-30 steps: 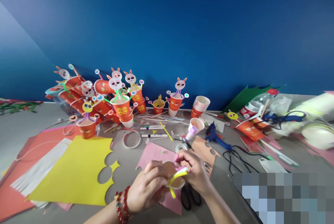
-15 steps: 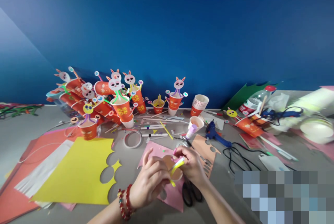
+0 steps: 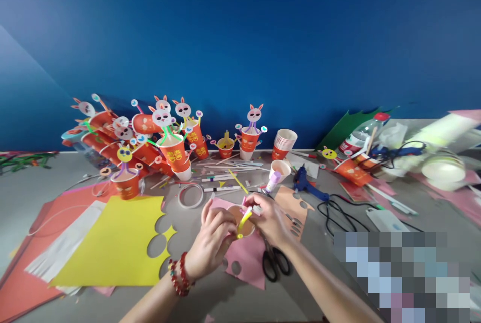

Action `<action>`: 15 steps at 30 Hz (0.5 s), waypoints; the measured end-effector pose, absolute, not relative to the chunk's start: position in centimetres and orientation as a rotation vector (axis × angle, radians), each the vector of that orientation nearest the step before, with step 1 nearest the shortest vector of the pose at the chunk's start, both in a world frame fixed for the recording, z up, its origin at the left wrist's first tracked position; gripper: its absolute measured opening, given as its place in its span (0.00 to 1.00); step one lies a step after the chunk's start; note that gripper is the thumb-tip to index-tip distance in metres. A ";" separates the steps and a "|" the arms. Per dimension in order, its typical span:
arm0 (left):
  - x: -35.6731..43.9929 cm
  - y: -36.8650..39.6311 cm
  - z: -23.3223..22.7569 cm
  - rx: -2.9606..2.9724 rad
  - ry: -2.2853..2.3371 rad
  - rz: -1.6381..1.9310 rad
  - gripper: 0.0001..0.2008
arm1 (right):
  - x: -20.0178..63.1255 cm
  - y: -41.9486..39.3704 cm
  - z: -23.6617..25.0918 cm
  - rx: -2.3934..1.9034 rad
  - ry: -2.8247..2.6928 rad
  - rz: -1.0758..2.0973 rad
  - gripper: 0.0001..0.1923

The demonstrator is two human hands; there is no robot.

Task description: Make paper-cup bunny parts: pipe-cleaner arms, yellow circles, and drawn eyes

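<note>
A paper cup (image 3: 248, 231) is held between my two hands, its mouth facing up toward me. A narrow bent yellow strip (image 3: 245, 219) with a pale upper end lies across the rim; I cannot tell its material. My left hand (image 3: 218, 232), bracelet on the wrist, closes on the cup's left side near the strip's lower end. On the other side my right hand (image 3: 266, 216) pinches near the strip's upper end, its fingertips partly hidden. A bit of pink shows at those fingers. Below the cup lies pink paper (image 3: 246, 263) with round holes; black-handled scissors (image 3: 276, 263) rest beside it.
Yellow cut-out paper (image 3: 112, 243) covers the left side. Red cups with rabbit faces (image 3: 175, 152) crowd the back left. A tape roll (image 3: 191, 196), a glue stick (image 3: 273, 181), a blue glue gun (image 3: 310, 185) with its cord and a stack of cups (image 3: 284, 143) stand around.
Both hands and the cup have shifted slightly up and left in view, with the surroundings shifting a little too. The yellow strip remains across the cup rim.
</note>
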State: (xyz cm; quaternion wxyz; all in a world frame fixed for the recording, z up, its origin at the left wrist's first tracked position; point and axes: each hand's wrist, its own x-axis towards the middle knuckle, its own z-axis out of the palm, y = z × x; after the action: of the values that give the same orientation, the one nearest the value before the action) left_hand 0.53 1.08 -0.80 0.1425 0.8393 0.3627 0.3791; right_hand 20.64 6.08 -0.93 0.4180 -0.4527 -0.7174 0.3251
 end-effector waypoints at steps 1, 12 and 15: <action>0.4 1.1 -0.6 2.427 1.045 1.098 0.09 | 20.5 6.1 -0.6 -1.130 -1.805 0.802 0.04; -1.1 5.3 6.0 2.602 0.971 0.986 0.07 | 19.9 9.8 3.1 -1.083 -1.702 0.885 0.03; -1.4 7.7 6.6 2.544 0.970 1.001 0.05 | 19.9 11.7 3.3 -1.158 -1.650 0.860 0.04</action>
State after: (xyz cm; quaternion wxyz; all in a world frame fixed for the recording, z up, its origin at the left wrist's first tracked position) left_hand -1.39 7.71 6.57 0.1200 0.8706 0.3321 0.3427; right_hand 19.91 11.69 3.29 0.4572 -0.4697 -0.6696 0.3491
